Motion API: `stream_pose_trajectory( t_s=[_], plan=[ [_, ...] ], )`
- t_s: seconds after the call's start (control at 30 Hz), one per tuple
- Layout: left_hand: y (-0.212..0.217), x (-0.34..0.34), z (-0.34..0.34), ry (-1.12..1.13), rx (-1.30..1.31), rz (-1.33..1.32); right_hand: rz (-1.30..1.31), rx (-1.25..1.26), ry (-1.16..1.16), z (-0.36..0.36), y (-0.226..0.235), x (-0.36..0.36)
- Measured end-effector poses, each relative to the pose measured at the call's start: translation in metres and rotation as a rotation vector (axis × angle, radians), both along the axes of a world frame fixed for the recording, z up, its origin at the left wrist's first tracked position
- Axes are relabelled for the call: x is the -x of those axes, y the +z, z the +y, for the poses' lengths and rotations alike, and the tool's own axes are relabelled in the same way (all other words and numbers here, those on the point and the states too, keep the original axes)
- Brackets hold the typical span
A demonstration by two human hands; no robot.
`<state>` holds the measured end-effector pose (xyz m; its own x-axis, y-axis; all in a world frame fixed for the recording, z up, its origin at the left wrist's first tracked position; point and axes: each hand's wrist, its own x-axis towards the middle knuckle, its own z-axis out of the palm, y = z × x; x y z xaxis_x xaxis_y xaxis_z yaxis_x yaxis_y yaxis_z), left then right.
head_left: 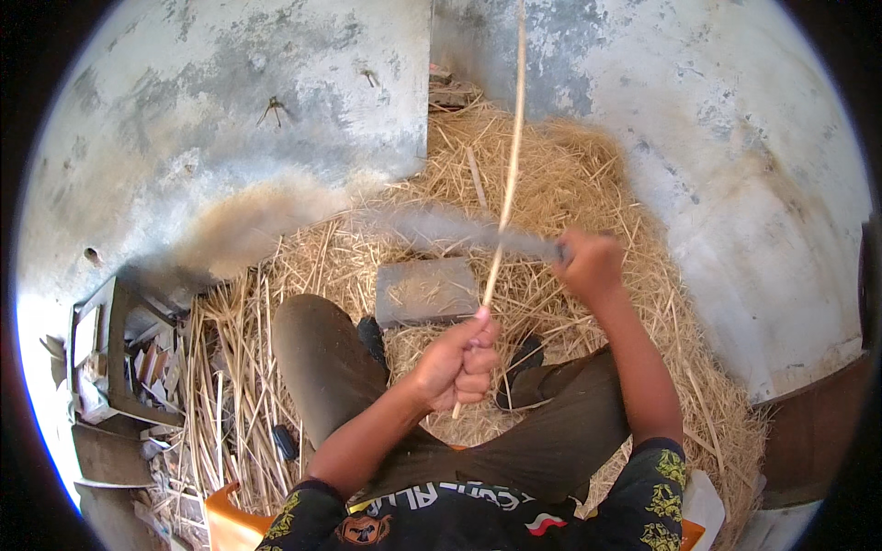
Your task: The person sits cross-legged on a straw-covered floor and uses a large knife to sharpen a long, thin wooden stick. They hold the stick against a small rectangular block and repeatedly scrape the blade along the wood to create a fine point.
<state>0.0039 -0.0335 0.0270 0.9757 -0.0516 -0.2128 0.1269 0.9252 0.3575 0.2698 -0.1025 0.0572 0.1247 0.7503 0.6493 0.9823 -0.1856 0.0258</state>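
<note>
My left hand is closed round the lower part of a long pale cane or split bamboo stick. The stick rises, slightly curved, past the top edge of the view, and its short lower end pokes out under my fist. In my right hand is the dark handle of a long-bladed knife, like a machete. Its grey blade is smeared by motion and points left, crossing the stick above my left hand. Whether blade and stick touch, I cannot tell.
A grey block lies between my feet among heaped straw-like shavings. Long pale sticks and a small dark object lie at left, beside a wooden shelf. Worn plaster walls stand close ahead.
</note>
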Motion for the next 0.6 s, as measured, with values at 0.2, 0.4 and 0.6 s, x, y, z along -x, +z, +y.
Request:
stream_pose_trajectory(
  t_s=[0.2,0.4,0.6],
  plan=[
    [-0.013,-0.001,0.001,-0.028,0.071,-0.092,0.148,0.020,-0.117,0.005,0.006,0.003],
    [-0.002,0.002,0.002,-0.018,-0.004,-0.017,0.105,0.084,0.022,0.004,-0.004,0.019],
    [-0.014,-0.002,-0.001,-0.065,0.071,-0.060,0.092,0.078,-0.160,0.009,-0.011,-0.005]
  ],
)
